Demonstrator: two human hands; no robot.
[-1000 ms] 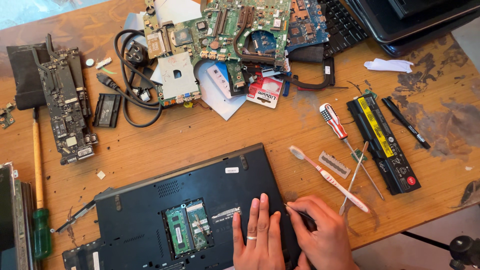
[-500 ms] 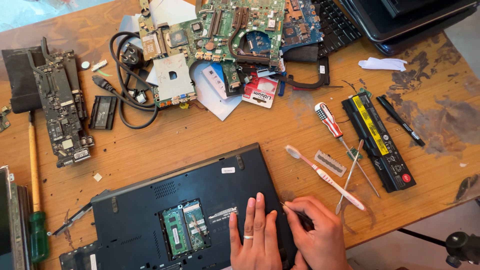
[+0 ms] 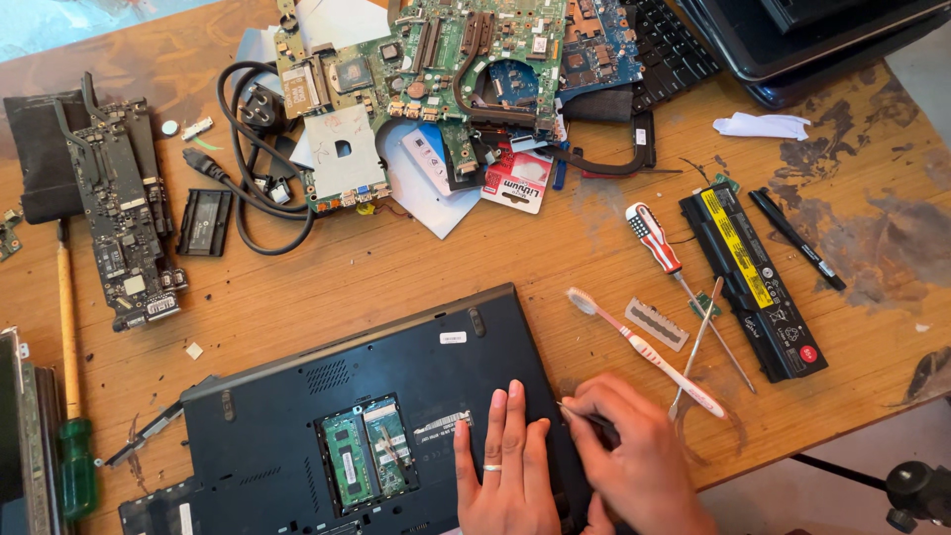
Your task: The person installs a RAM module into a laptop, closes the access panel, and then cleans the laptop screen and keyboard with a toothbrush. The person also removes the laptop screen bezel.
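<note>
Laptop servicing, mid-disassembly. The left hand (image 3: 505,466), fingers flat and together, presses on the upturned black laptop base (image 3: 297,416), holding nothing. Just to its right, the right hand (image 3: 634,461) pinches a thin dark tool (image 3: 575,411) whose tip meets the base's right edge. To the left of the grip, the memory bay (image 3: 365,451) stands open, its modules still seated; the rest of the bottom shell appears still in place, so most of the opening seems left to do. Just right of the grip lie a toothbrush (image 3: 644,349) and tweezers (image 3: 696,347); beyond them, a red-and-white screwdriver (image 3: 654,238) and a battery pack (image 3: 753,282). Farthest off, a green motherboard (image 3: 436,59).
</note>
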